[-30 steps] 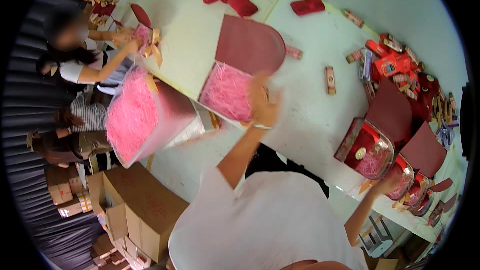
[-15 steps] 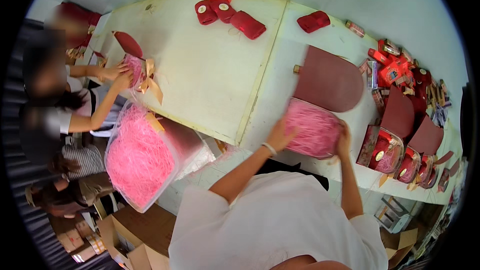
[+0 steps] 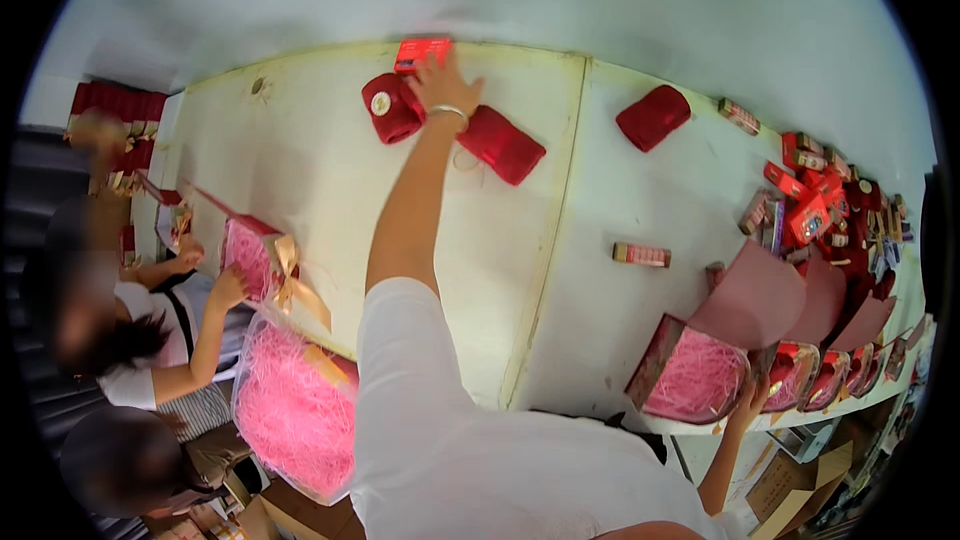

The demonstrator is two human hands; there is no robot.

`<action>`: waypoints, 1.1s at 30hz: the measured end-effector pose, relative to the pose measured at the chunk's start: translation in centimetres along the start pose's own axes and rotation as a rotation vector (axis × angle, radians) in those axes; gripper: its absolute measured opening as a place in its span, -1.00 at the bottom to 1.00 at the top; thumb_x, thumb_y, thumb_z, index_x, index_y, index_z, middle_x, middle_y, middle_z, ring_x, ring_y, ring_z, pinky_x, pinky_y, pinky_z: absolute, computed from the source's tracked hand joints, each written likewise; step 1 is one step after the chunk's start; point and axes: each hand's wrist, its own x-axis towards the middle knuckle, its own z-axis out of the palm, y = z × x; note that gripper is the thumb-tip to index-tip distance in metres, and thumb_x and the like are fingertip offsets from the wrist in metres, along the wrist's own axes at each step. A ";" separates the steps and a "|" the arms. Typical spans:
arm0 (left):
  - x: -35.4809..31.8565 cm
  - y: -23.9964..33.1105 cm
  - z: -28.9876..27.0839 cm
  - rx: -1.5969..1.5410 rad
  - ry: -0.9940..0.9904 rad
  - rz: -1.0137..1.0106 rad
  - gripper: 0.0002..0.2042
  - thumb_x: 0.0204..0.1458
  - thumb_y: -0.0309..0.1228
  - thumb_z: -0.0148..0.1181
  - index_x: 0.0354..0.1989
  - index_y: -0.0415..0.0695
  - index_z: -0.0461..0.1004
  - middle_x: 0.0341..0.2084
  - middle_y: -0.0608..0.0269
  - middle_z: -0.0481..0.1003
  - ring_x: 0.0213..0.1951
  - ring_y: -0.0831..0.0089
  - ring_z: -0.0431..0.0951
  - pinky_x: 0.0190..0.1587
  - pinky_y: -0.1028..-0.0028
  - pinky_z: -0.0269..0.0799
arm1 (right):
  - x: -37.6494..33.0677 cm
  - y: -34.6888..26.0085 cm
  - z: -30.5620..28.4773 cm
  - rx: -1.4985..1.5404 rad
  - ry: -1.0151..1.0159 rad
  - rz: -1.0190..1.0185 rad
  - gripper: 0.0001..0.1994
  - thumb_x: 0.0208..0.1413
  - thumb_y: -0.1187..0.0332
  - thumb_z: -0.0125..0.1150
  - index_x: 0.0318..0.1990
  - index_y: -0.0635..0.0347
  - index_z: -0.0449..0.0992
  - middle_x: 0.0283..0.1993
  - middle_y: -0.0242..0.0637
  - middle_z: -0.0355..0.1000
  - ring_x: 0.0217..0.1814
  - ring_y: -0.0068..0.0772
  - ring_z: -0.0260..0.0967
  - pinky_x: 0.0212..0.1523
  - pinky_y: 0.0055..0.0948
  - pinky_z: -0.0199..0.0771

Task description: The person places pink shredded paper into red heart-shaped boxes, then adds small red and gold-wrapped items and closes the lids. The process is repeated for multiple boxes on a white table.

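Observation:
My left hand reaches to the far side of the table, open with fingers spread, over a group of dark red rolled towels. One towel with a round pale sticker lies left of it, another to its right. A small red box is just beyond my fingertips. At the right near edge, my right hand grips the right side of a dark red gift box filled with pink shredded paper. Its rounded lid is raised and blurred; some of my right fingers are hidden.
Filled gift boxes stand in a row to the right, with piled red packets behind. A small carton and a rolled towel lie mid-table. A tub of pink shreds and a co-worker's hands are at left.
My left hand has left the gift box and stretched to the towels at the far left. The gift box has shifted right beside the row, with my right hand at its side.

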 end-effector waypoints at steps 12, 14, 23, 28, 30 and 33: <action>7.1 -3.2 2.4 -0.268 0.066 -0.284 -0.09 -0.32 0.30 0.00 0.21 0.07 -0.05 0.09 -0.01 0.11 0.14 0.19 0.10 0.15 -0.09 -0.32 | 0.3 -8.9 4.0 -0.211 0.127 -0.054 -0.60 0.14 0.39 -0.14 0.15 0.24 0.08 0.14 -0.15 0.11 0.17 -0.30 0.06 0.16 -0.35 0.03; 4.8 -1.4 0.3 -1.324 -0.051 -0.132 -0.18 -0.23 0.25 -0.03 0.18 0.01 -0.01 0.07 0.06 0.14 0.09 0.24 0.19 0.07 0.02 0.05 | 0.6 -10.0 5.0 -0.194 0.129 -0.134 -0.59 0.14 0.41 -0.15 0.15 0.25 0.07 0.14 -0.15 0.11 0.17 -0.29 0.06 0.16 -0.35 0.02; -15.9 10.2 -8.8 -2.482 -1.508 0.152 -0.15 -0.16 0.24 -0.13 0.18 -0.19 -0.03 0.11 -0.10 0.08 0.07 -0.04 0.18 0.03 0.09 0.18 | -0.8 -19.6 11.3 0.266 -0.151 -0.337 -0.54 0.04 0.40 -0.01 0.11 0.30 0.10 0.13 -0.11 0.12 0.19 -0.21 0.07 0.14 -0.22 0.09; -24.9 14.7 -10.7 -1.572 -1.735 0.190 -0.31 -0.05 0.14 -0.18 0.14 -0.14 0.08 0.00 0.09 0.26 0.01 0.25 0.31 -0.03 0.26 0.29 | -2.0 -29.5 6.8 -0.147 -0.314 -0.828 -0.45 -0.16 0.39 0.18 0.06 0.24 0.19 0.13 -0.09 0.11 0.11 -0.13 0.14 0.03 -0.29 0.18; -29.3 16.6 -11.3 -1.148 -1.913 0.192 -0.41 0.01 0.07 -0.22 0.11 -0.10 0.12 -0.07 0.16 0.34 -0.07 0.37 0.38 -0.09 0.36 0.35 | -4.2 -30.8 5.5 -0.407 -0.606 -0.927 -0.42 -0.25 0.35 0.23 0.04 0.19 0.23 0.05 -0.11 0.18 0.00 -0.14 0.19 -0.10 -0.31 0.23; -34.4 19.2 -11.2 -0.939 -1.980 0.268 -0.35 0.00 0.16 -0.31 0.10 -0.12 0.14 -0.07 0.19 0.33 -0.06 0.38 0.36 -0.12 0.36 0.37 | -6.0 -26.7 4.7 -0.540 -0.635 -0.892 -0.41 -0.28 0.34 0.25 0.03 0.17 0.23 -0.07 -0.17 0.24 -0.16 -0.21 0.25 -0.24 -0.30 0.26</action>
